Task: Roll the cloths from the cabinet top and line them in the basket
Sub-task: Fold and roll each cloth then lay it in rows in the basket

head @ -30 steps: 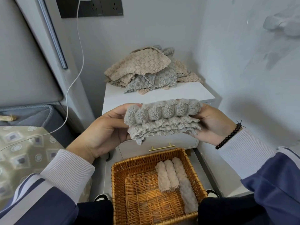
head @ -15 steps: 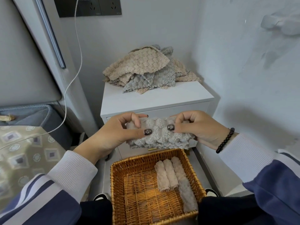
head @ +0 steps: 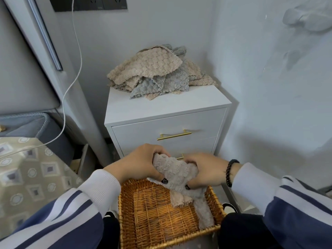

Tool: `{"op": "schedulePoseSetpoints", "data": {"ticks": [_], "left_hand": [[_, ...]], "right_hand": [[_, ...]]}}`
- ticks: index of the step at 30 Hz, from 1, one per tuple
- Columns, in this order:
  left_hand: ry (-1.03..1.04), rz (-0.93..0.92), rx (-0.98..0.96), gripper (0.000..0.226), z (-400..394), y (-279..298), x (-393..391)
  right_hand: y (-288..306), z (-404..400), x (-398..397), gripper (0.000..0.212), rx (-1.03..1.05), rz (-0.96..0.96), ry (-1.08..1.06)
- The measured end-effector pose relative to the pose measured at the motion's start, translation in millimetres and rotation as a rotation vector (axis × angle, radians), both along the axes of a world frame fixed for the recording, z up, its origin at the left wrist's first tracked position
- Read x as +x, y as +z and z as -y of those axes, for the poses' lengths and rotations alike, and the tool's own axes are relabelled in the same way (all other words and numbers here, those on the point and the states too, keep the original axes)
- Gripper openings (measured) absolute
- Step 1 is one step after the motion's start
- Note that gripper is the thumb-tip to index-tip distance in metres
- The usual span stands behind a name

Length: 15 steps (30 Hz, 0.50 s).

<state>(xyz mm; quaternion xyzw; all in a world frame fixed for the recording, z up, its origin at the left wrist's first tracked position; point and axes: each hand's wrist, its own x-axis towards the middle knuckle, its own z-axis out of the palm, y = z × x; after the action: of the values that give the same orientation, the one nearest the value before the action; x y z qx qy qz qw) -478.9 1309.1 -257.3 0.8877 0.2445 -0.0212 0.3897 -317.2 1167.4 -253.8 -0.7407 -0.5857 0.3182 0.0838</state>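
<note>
grey cloth bunched between both hands, left hand and right hand curled round its ends, roll looks near finished. wicker basket directly below grip; few rolled cloths already lined along its right side. heap of unrolled cloths on cabinet top, above and beyond grip. judgement: early stage, most work left.

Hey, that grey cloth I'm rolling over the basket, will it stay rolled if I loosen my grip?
Probably not by itself. The grey cloth looks soft and floppy: an edge sags below both hands, left hand and right hand, so it may unroll. Its plush, bumpy surface likely grips rather than slips. Wedged against the rolled cloths in the wicker basket, it should hold better.
</note>
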Motion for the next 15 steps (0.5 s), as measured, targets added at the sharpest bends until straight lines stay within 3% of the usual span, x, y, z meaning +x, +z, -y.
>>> {"op": "schedulePoseSetpoints", "data": {"ticks": [8, 15], "left_hand": [[0.010, -0.133, 0.224, 0.041, 9, -62, 21], [0.299, -0.175, -0.059, 0.075, 25, -136, 23]], "right_hand": [[-78, 1, -10, 0.054, -0.167, 0.030, -0.069], [-130, 13, -17, 0.090, -0.166, -0.064, -0.316]]}}
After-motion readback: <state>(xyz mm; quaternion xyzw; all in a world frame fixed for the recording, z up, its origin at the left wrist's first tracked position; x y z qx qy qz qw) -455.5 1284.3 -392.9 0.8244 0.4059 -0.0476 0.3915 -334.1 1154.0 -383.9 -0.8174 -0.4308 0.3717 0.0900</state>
